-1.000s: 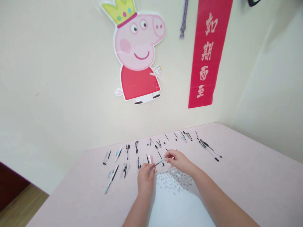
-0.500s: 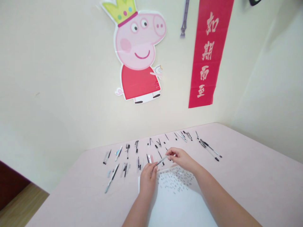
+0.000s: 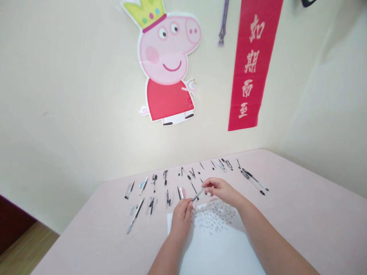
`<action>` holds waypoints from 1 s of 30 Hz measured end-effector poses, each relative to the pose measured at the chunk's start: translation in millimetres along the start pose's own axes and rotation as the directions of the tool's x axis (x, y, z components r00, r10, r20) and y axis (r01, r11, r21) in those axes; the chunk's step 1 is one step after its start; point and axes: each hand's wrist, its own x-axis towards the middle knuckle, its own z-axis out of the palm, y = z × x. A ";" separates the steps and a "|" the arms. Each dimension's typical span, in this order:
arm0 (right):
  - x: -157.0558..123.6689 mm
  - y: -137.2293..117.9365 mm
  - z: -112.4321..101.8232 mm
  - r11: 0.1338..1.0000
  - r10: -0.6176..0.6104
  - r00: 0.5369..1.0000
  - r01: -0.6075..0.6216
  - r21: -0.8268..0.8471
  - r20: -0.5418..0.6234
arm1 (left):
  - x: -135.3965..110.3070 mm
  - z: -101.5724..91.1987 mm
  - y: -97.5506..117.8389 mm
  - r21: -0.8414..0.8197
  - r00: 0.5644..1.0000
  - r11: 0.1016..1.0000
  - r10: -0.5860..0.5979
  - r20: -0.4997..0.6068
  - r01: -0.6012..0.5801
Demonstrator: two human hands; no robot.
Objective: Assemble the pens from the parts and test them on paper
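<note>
A slim, partly clear pen (image 3: 198,194) slants between my two hands above the far edge of a white sheet (image 3: 218,248). My left hand (image 3: 182,215) pinches its lower end with thumb and fingers. At its upper end, the fingertips of my right hand (image 3: 218,190) are closed on it. Whether it is a whole pen or only a barrel is too small to tell. Many small dark marks or bits (image 3: 213,217) cover the upper part of the sheet, under and between my hands.
Pen parts lie in rows across the pink table (image 3: 94,236). A long pen (image 3: 135,216) lies left of my left hand. Two capped pens (image 3: 254,180) lie at the far right. Behind the table, the wall carries a cartoon pig cutout (image 3: 169,68) and a red banner (image 3: 252,68).
My left hand has shifted slightly to the right along with the pen's lower end. The right hand has barely moved; both keep hold of the pen.
</note>
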 end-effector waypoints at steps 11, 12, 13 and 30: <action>-0.7 -0.3 0.8 0.999 0.023 1.000 -0.023 -0.023 -0.021 | 1.6 -3.4 4.0 0.061 0.999 0.997 0.039 -0.022 -0.038; -0.5 -0.1 1.1 0.999 0.021 1.000 -0.022 -0.025 -0.021 | 1.9 -3.7 4.2 0.065 0.999 0.997 0.038 -0.026 -0.037; -0.4 0.0 1.5 0.999 0.021 1.000 -0.022 -0.026 -0.021 | 2.1 -3.9 4.3 0.068 0.999 0.997 0.037 -0.030 -0.035; 2.8 9.5 8.3 0.949 -0.052 0.998 0.037 -0.312 -0.042 | 3.4 -5.8 4.8 0.071 0.996 0.997 0.046 -0.081 -0.040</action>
